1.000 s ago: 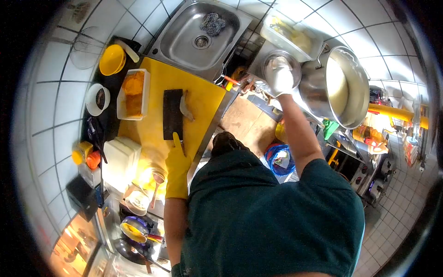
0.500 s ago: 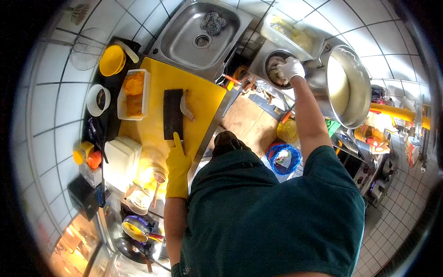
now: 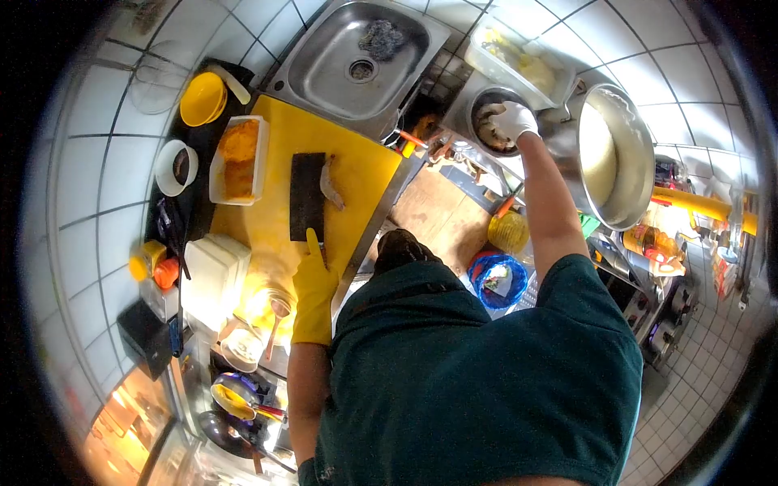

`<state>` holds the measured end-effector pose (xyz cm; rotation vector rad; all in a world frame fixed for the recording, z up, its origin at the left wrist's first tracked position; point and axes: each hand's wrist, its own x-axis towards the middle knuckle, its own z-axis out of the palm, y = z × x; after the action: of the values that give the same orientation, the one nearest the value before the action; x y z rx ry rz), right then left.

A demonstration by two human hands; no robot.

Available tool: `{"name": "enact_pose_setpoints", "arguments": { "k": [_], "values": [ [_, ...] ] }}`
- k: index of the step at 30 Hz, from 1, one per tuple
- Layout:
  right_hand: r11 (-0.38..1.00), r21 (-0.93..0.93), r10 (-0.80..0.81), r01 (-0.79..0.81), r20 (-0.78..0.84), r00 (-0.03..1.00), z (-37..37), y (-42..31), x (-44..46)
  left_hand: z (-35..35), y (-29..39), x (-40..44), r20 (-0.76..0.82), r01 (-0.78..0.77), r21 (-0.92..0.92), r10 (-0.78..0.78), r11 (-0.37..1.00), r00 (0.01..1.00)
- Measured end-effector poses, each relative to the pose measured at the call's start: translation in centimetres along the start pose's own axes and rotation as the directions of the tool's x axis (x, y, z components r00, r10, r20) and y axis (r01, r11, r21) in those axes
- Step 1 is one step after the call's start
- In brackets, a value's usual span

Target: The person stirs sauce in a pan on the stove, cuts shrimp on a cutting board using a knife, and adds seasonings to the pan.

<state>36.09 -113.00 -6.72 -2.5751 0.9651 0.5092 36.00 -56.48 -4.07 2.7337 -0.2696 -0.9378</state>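
Observation:
My left hand [image 3: 312, 283], in a yellow glove, is closed round the handle of a cleaver [image 3: 306, 197], with the index finger stretched toward the blade. That wide dark blade lies flat on the yellow cutting board [image 3: 365, 174]. Just right of it is a single shrimp [image 3: 331, 185]. My right hand [image 3: 512, 121], in a white glove, reaches into a round metal bowl [image 3: 476, 104] at the upper right. Shrimp [image 3: 491, 133] show in the bowl beside the fingers. The fingertips are hidden, so whether they grip anything is unclear.
A steel sink [image 3: 316, 53] adjoins the board's far end. On its left stand a white tub of orange food [image 3: 261, 162] and stacked white containers [image 3: 217, 275]. A large steel pot [image 3: 640, 154] and a clear plastic tub [image 3: 559, 85] flank the bowl. Below is a blue-lined bin [image 3: 478, 292].
The view has shifted slightly. My right hand remains in the bowl and has turned a little; my left hand and the cleaver stay in place on the board.

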Motion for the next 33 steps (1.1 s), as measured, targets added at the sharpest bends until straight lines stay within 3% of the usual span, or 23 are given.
{"name": "enact_pose_setpoints", "arguments": {
  "k": [3, 5, 7, 10, 11, 13, 15, 17, 18, 20, 22, 23, 24, 26, 28, 30, 33],
  "values": [
    [0.998, -0.055, 0.028, -0.029, -0.027, 0.999, 0.0, 0.4, 0.9, 2.2, -2.4, 0.3, -0.193, -0.117, 0.069, 0.128, 0.991, 0.973],
    [0.993, -0.121, -0.013, -0.006, -0.157, 0.987, 0.5, 1.7, 1.8, 1.3, -2.5, -0.3, -0.249, -0.116, -0.007, 0.11, 0.993, 0.962],
    [0.999, -0.026, 0.015, -0.02, -0.172, 0.985, -1.2, 2.4, 0.8, 1.4, -3.6, -0.5, -0.364, -0.185, -0.155, 0.118, 0.97, 0.924],
    [0.999, 0.046, 0.037, -0.026, -0.258, 0.965, -4.3, 1.6, -2.0, -1.2, -2.9, -2.7, -0.25, -0.051, -0.41, -0.059, 0.91, 0.966],
    [0.997, 0.074, 0.026, -0.005, -0.289, 0.957, -5.2, 1.4, -2.9, -1.1, -2.9, -3.3, -0.333, -0.098, -0.43, -0.057, 0.897, 0.941],
    [0.994, 0.107, 0.02, 0.019, -0.35, 0.937, -6.3, 1.3, -3.7, 1.0, -5.4, -3.6, -0.343, -0.15, -0.529, -0.049, 0.835, 0.938],
    [0.995, 0.101, 0.058, -0.024, -0.346, 0.936, -6.5, 1.4, -3.6, 0.4, -4.6, -4.1, -0.276, -0.108, -0.662, -0.107, 0.742, 0.955],
    [0.996, 0.07, 0.068, -0.047, -0.348, 0.935, -6.7, 1.2, -3.9, -0.4, -3.3, -5.2, -0.117, 0.033, -0.803, -0.212, 0.595, 0.97],
    [0.998, 0.04, 0.051, -0.04, -0.35, 0.935, -6.9, 0.6, -4.2, 0.3, -3.7, -4.9, -0.123, 0.006, -0.827, -0.192, 0.563, 0.974],
    [0.997, 0.071, -0.006, 0.026, -0.269, 0.963, -6.7, -0.9, -4.3, 2.0, -5.2, -4.8, -0.142, -0.029, -0.867, -0.191, 0.498, 0.971],
    [0.918, 0.346, -0.132, 0.194, -0.195, 0.972, -3.9, -2.6, -3.7, 2.0, -4.9, -5.4, -0.151, 0.013, -0.853, -0.27, 0.522, 0.951],
    [0.866, 0.457, -0.178, 0.202, -0.097, 0.979, -4.9, -7.1, -6.6, 1.9, -4.9, -5.9, -0.137, 0.019, -0.877, -0.287, 0.479, 0.948],
    [0.865, 0.419, -0.279, 0.275, -0.053, 0.959, -3.9, -9.7, -7.0, 1.8, -4.9, -6.2, -0.123, 0.019, -0.9, -0.297, 0.434, 0.947],
    [0.903, 0.367, -0.25, 0.224, 0.025, 0.968, -2.3, -16.8, -9.7, 2.0, -4.8, -7.0, -0.128, 0.028, -0.913, -0.352, 0.406, 0.927],
    [0.763, 0.58, -0.466, 0.284, 0.189, 0.865, 0.2, -22.2, -10.8, 1.8, -4.8, -8.1, -0.105, 0.058, -0.918, -0.382, 0.392, 0.918],
    [0.696, 0.566, -0.593, 0.442, 0.105, 0.798, 4.8, -26.7, -10.4, 2.2, -5.0, -8.8, -0.071, 0.078, -0.938, -0.409, 0.337, 0.91],
    [0.669, 0.395, -0.71, 0.63, 0.087, 0.699, 12.0, -33.2, -9.7, 3.0, -5.1, -10.1, -0.067, 0.106, -0.933, -0.455, 0.345, 0.888]
  ]
}}
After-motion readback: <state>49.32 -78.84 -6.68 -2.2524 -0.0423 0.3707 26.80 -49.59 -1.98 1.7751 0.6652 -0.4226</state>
